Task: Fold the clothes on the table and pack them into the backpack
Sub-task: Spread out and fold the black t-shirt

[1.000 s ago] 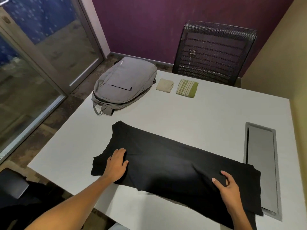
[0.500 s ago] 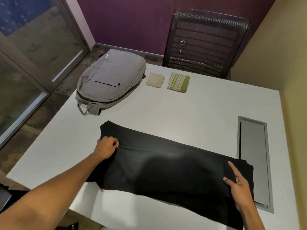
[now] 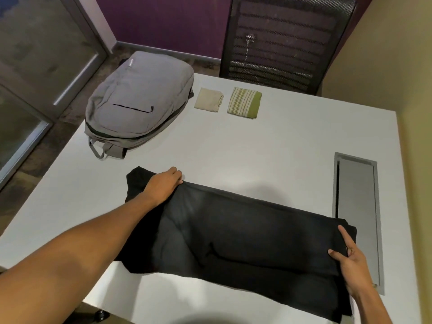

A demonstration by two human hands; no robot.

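A black garment (image 3: 245, 232) lies stretched across the near half of the white table (image 3: 233, 146), partly folded lengthwise. My left hand (image 3: 163, 183) grips its far edge near the left end. My right hand (image 3: 350, 260) pinches the right end of the folded layer between thumb and fingers. A grey backpack (image 3: 138, 106) lies flat and zipped at the table's far left corner. To the right of the backpack sit a folded beige cloth (image 3: 209, 99) and a folded green-striped cloth (image 3: 245, 102).
A metal cable hatch (image 3: 357, 206) is set into the table at the right, just beyond the garment's end. A black mesh chair (image 3: 280, 43) stands behind the far edge. Glass doors are on the left, a yellow wall on the right.
My left hand closed on the garment's left part and carried the cloth to the far edge, laying a fold over. My right hand shifted to the right end and now pinches it.
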